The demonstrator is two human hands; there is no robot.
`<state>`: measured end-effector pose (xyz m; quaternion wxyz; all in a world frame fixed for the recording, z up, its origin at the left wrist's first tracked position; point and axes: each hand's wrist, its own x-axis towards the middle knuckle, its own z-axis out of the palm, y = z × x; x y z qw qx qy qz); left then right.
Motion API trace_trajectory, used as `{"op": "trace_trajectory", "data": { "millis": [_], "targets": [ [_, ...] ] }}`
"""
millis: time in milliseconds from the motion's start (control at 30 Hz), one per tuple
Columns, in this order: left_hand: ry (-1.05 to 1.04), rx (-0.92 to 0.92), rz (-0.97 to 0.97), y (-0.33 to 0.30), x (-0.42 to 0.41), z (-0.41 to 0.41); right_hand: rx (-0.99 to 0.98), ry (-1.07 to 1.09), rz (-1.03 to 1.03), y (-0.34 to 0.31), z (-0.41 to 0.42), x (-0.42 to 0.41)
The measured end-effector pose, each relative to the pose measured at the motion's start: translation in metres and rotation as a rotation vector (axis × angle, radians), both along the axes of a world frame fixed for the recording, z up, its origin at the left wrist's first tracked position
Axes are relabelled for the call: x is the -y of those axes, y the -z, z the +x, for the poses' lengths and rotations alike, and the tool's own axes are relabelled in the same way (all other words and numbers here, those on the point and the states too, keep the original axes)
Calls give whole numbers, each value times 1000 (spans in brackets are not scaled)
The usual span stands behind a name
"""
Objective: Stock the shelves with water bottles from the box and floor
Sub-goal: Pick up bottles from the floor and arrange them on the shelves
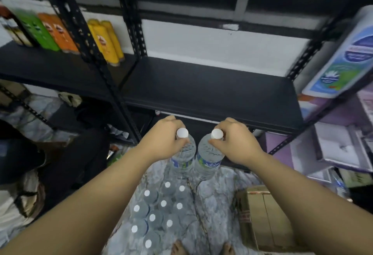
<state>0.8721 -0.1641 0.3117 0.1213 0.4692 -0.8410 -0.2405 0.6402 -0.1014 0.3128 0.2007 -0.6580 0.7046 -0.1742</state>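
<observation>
1. Left hand (164, 137): fingers curled round the neck of the left bottle (184, 159), just below its white cap; the bottle hangs upright, clear of the floor.
2. Right hand (236, 139): fingers and thumb pinch the neck of the right bottle (209, 161) below its white cap; this bottle also hangs upright.
3. The two held bottles are side by side, touching or nearly so, just in front of and below the near edge of the shelf (212, 93), a bare black board in the middle bay of the rack.
4. Floor bottles (157, 212): a cluster of white-capped bottles stands upright on the marbled floor (218, 204), near and below the held pair.
5. Box (262, 218): brown cardboard, on the floor to the right of the cluster.
6. Feet (201, 249): bare toes visible at the near edge, between cluster and box.
7. Far left shelf: green, orange and yellow packs (60, 33) standing in a row.
8. Right rack: a large white container (347, 57) with a blue and green label above, and purple and white cartons (339, 145) below.
9. Near left: dark bags and clutter on the lower level, too blurred to identify.
</observation>
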Motion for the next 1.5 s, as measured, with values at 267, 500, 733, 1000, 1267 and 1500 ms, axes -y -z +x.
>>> {"op": "trace_trajectory", "data": {
  "millis": [267, 500, 733, 1000, 1267, 1500],
  "targets": [
    [170, -53, -33, -69, 26, -82, -30, 164, -126, -59, -66, -18],
    [200, -125, -106, -101, 63, -160, -114, 221, -250, -96, -138, 4],
    [157, -136, -154, -124, 107, -233, -129, 191, -328, -119, -211, 56],
    [125, -99, -183, -115, 155, -281, -107, 200, -322, -107, -256, 113],
    [116, -25, -94, -94, 194, -297, -70, 231, -269, -69, -265, 148],
    [93, -106, -26, -74, 209, -298, -33, 310, -300, -52, -266, 165]
  ]
}}
